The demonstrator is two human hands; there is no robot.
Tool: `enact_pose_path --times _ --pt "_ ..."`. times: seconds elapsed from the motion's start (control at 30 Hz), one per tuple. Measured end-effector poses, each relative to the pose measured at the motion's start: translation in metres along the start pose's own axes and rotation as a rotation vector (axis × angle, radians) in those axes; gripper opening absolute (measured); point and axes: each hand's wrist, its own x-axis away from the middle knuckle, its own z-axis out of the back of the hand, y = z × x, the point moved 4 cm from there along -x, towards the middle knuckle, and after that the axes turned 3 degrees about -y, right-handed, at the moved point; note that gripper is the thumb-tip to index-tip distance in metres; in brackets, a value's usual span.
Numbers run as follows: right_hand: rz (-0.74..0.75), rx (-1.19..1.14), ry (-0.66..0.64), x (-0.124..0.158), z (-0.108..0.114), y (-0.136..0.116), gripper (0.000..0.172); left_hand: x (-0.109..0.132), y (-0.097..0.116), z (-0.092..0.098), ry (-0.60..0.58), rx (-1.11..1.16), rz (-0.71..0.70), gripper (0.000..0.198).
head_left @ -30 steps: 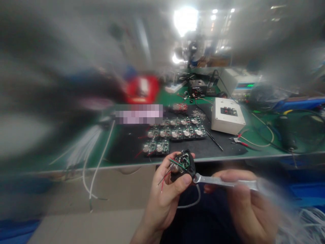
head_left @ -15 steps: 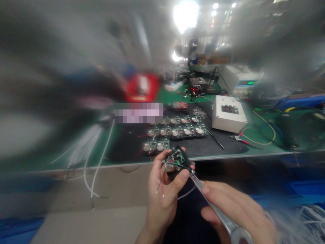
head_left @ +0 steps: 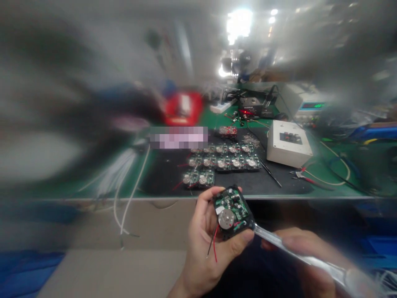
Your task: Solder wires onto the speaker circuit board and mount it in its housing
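In my left hand (head_left: 211, 248) is a circuit board assembly (head_left: 234, 211) in a black housing, its green board facing up. A round silver part sits on the board, and loose red and black wires hang down from it. My right hand (head_left: 310, 248), blurred, grips a metal wrench (head_left: 288, 248). The wrench's far end meets the lower right corner of the housing, beside my left thumb; the exact contact is hidden. Beyond my hands, several similar board assemblies (head_left: 221, 163) lie in rows on a black mat (head_left: 238, 180).
A white box with black switches (head_left: 290, 138) stands right of the rows. Tweezers (head_left: 271, 174) and red-handled pliers (head_left: 299, 174) lie nearby. White cables (head_left: 116, 207) hang over the table's front edge at left. Farther back are a black soldering station (head_left: 250, 108) and a red object (head_left: 182, 108).
The board assembly has turned so its face and round silver part show more fully. My right hand and the wrench have swung outward to the right. The whole view has shifted slightly.
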Motion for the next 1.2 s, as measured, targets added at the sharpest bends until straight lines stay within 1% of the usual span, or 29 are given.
enact_pose_path --times 0.07,0.1,0.2,0.27,0.33,0.43,0.47,0.5,0.57,0.63,0.7,0.77,0.83,0.9,0.97,1.07,1.13,1.2 --pt "-0.028 -0.059 0.015 0.0 0.005 0.006 0.029 0.001 0.001 0.0 -0.026 -0.005 0.001 0.076" --pt "-0.027 -0.088 -0.01 -0.001 0.007 0.007 0.028 0.001 0.002 0.0 -0.036 -0.006 -0.002 0.075" --pt "0.006 -0.142 -0.192 -0.01 0.013 0.003 0.026 0.0 0.003 0.001 -0.06 0.011 0.005 0.074" --pt "-0.04 -0.119 -0.251 -0.016 0.016 -0.001 0.024 -0.002 0.004 0.003 -0.071 0.011 0.009 0.074" --pt "-0.115 -0.075 -0.2 -0.022 0.017 -0.005 0.022 -0.006 0.004 0.005 -0.089 0.005 -0.002 0.074" --pt "-0.169 -0.048 -0.054 -0.029 0.012 -0.011 0.024 -0.013 0.001 0.007 -0.121 0.035 0.016 0.073" --pt "-0.179 -0.033 -0.03 -0.031 0.009 -0.013 0.023 -0.016 -0.001 0.007 -0.126 0.061 0.036 0.07" --pt "-0.184 -0.005 -0.036 -0.033 0.005 -0.014 0.022 -0.019 -0.004 0.007 -0.125 0.091 0.062 0.067" --pt "-0.154 0.079 -0.118 -0.034 0.001 -0.016 0.017 -0.024 -0.011 0.007 -0.109 0.154 0.124 0.058" --pt "-0.078 0.175 -0.144 -0.033 0.003 -0.02 0.014 -0.028 -0.019 0.008 -0.084 0.205 0.189 0.05" --pt "-0.006 0.247 -0.104 -0.03 0.009 -0.022 0.011 -0.031 -0.027 0.009 -0.069 0.219 0.233 0.047" --pt "0.02 0.323 -0.02 -0.029 0.018 -0.018 0.01 -0.033 -0.033 0.011 -0.062 0.21 0.254 0.045" --pt "0.001 0.466 0.091 -0.032 0.029 -0.006 0.011 -0.035 -0.036 0.015 -0.054 0.182 0.251 0.046" --pt "-0.058 0.652 0.212 -0.039 0.043 0.014 0.017 -0.036 -0.036 0.02 -0.039 0.161 0.236 0.048" --pt "-0.147 0.788 0.271 -0.048 0.06 0.038 0.025 -0.037 -0.035 0.028 -0.025 0.11 0.212 0.054" --pt "-0.237 0.855 0.282 -0.059 0.091 0.073 0.028 -0.043 -0.035 0.04 -0.061 -0.037 0.184 0.065" --pt "-0.242 0.883 0.234 -0.065 0.109 0.092 0.03 -0.05 -0.038 0.045 -0.111 -0.136 0.176 0.07" --pt "-0.233 0.904 0.146 -0.07 0.123 0.11 0.033 -0.059 -0.043 0.045 -0.139 -0.22 0.161 0.071"
